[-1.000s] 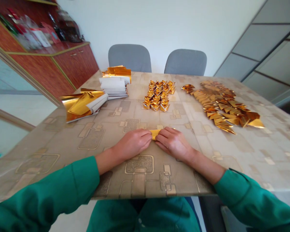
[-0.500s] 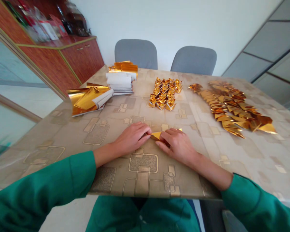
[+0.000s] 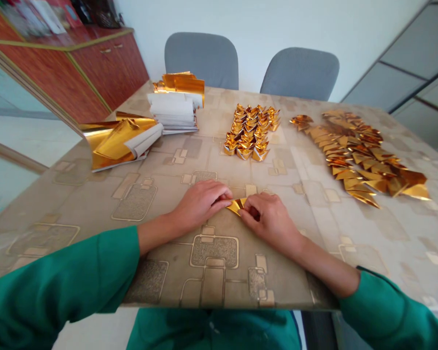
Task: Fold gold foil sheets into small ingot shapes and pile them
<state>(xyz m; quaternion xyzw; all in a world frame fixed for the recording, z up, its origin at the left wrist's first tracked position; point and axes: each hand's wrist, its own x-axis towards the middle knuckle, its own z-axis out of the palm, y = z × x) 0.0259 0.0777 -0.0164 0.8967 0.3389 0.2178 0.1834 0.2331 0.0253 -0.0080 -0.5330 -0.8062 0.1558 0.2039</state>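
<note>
1. Foil (image 3: 235, 206): one narrow gold piece, folded, near the front of the table (image 3: 335, 233), in the gap between the two hands; middle showing, both ends covered by fingers

2. Left hand (image 3: 206, 203): thumb and fingertips pinched narrow on the foil's left end; wrist low over the table, probably for a steady hold against the surface

3. Right hand (image 3: 271, 218): fingers curled in, thumb and forefinger closed on the foil's right part; far end hidden beneath the hand, exact hold there cannot be told. One hand at each end likely stops the piece from slipping or twisting

4. Sheets (image 3: 120, 136): gold, loose, edges curled, some with white backs up; on the left side of the table, apparently to lie within the left hand's reach yet out of its way

5. Stack (image 3: 173, 109): white backs mostly up, gold behind; just beyond the sheets, seemingly grouped with them as flat stock

6. Boats (image 3: 248, 131): gold, shaped, upright in close rows beyond the hands; tight ranks probably save room and guard their points

7. Wedges (image 3: 364, 150): gold, flat, overlapping in a broad spread on the right; layered, it seems, to stay compact and apart from the boats
</note>
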